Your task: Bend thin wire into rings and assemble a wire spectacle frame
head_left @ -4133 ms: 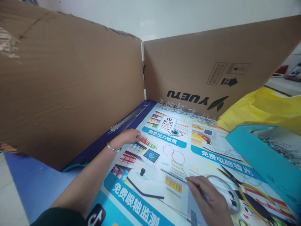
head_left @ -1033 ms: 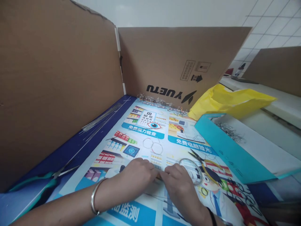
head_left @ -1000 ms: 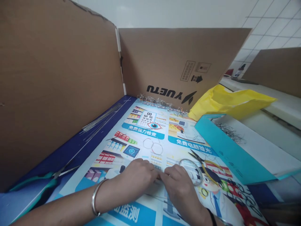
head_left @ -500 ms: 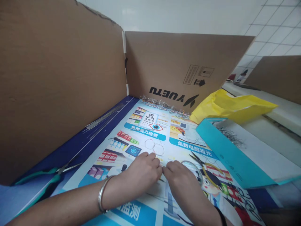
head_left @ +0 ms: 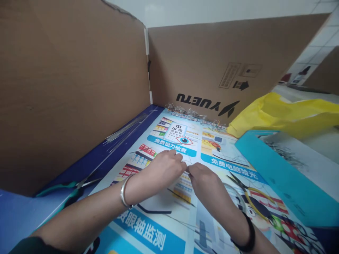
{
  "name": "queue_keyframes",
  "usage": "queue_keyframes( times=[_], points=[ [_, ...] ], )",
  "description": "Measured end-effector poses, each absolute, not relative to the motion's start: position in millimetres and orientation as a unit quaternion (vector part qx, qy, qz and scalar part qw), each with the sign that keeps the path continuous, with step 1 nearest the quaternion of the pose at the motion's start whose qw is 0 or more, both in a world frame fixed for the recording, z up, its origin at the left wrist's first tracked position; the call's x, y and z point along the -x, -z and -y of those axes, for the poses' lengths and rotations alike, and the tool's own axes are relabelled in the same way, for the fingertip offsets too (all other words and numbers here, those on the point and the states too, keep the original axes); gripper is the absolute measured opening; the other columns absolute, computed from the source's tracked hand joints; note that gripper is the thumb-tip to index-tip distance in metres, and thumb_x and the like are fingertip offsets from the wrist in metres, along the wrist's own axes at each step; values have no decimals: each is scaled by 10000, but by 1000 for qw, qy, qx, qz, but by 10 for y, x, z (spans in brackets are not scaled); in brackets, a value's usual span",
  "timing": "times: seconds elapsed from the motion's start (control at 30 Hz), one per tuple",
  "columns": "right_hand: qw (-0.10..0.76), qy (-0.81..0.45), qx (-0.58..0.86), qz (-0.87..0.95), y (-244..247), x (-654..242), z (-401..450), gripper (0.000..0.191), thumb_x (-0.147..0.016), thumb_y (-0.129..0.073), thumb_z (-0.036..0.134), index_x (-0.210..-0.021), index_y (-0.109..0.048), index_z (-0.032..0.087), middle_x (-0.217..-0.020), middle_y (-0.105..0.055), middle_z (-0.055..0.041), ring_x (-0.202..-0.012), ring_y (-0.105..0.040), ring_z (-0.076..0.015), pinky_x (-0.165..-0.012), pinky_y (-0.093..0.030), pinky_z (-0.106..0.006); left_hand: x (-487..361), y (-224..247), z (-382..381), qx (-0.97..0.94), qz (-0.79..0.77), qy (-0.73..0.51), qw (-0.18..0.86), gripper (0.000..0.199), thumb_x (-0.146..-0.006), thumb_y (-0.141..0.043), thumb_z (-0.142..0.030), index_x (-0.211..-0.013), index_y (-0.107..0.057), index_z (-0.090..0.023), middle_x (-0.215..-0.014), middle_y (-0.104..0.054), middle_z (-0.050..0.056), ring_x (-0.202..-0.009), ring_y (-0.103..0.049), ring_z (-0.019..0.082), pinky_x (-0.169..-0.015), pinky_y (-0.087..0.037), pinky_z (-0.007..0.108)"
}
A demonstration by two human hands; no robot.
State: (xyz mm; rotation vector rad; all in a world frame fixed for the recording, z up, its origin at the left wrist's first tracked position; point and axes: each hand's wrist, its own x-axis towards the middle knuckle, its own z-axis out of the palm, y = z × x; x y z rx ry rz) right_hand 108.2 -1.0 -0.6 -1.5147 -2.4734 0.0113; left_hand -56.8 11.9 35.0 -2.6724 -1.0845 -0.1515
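Observation:
My left hand [head_left: 171, 168], with a silver bangle at the wrist, is closed in a pinch over the printed sheet. Beside it, almost touching at the fingertips, my right hand [head_left: 205, 180] pinches too, a black band around its wrist. Between them they grip a thin wire [head_left: 189, 161]; only a faint curve of it shows past the fingers, and the rest is hidden. To the right of my right hand lie scissors [head_left: 247, 192] with yellow handles and a pale ring-shaped coil [head_left: 238, 195]. Pliers [head_left: 76, 187] with green handles rest left of my left forearm.
Cardboard walls [head_left: 212, 60] stand at the left and back. Wire scraps [head_left: 196, 114] line the back wall's foot. Straight wires [head_left: 124, 130] lie at the left. A teal box [head_left: 275, 176] holds wire pieces; behind it is a yellow bag [head_left: 286, 113]. Black rings [head_left: 299, 233] lie lower right.
The view has turned a little. Both hands have moved forward up the sheet, still pinching. The two wire loops that showed beyond the fingers are now mostly hidden.

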Motion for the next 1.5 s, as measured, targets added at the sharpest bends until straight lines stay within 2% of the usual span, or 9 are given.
queue_keyframes(
  times=[0.27,0.5,0.67,0.87,1.03,1.23,1.5],
  points=[
    [144,-139,536,820,95,-1097,-60,282,-828,-414,34,-875,-662,160,-853,-656,-63,-819,-600,-189,-739,-439,-286,588,-220,-173,921,380,25,83,116,-801,-552,-76,-743,-610,-157,-709,-599,53,-689,-556,210,-565,-404,306],
    [279,-249,552,745,176,-1185,-108,209,-764,-470,116,-782,-661,199,-807,-647,-15,-768,-589,-161,-697,-426,-269,606,-12,-273,905,414,84,44,145,-772,-508,-43,-771,-606,-150,-766,-614,53,-690,-560,180,-588,-422,276],
    [354,-400,565,629,225,-1177,-130,112,-724,-568,240,-767,-664,201,-712,-636,5,-663,-564,-157,-628,-425,-277,610,58,-352,867,459,165,-101,188,-809,-478,-103,-739,-644,-157,-743,-636,30,-708,-581,158,-644,-431,257],
    [465,-543,507,481,246,-1116,-101,241,-650,-718,361,-789,-666,171,-741,-636,-12,-647,-563,-149,-639,-460,-290,586,122,-366,741,487,277,-370,112,-738,-544,-127,-731,-644,-178,-720,-637,-26,-699,-559,123,-639,-401,222],
    [494,-597,474,419,320,-1084,-63,272,-648,-761,359,-819,-663,171,-758,-611,2,-656,-559,-127,-676,-479,-292,580,204,-362,611,448,323,-567,36,-711,-601,-172,-689,-604,-144,-612,-554,-42,-582,-487,84,-581,-367,206],
    [514,-607,462,392,358,-1056,-60,260,-632,-779,339,-803,-665,179,-773,-612,7,-706,-567,-132,-695,-478,-292,573,201,-326,555,417,339,-635,117,-678,-658,-225,-695,-598,-126,-591,-531,-41,-547,-453,73,-559,-341,210],
    [524,-614,463,367,324,-1037,-34,270,-600,-792,329,-784,-667,177,-738,-609,12,-671,-563,-129,-685,-473,-293,558,153,-297,547,429,334,-636,141,-661,-666,-239,-673,-577,-129,-570,-506,-49,-534,-442,70,-545,-331,208]
  ],
)
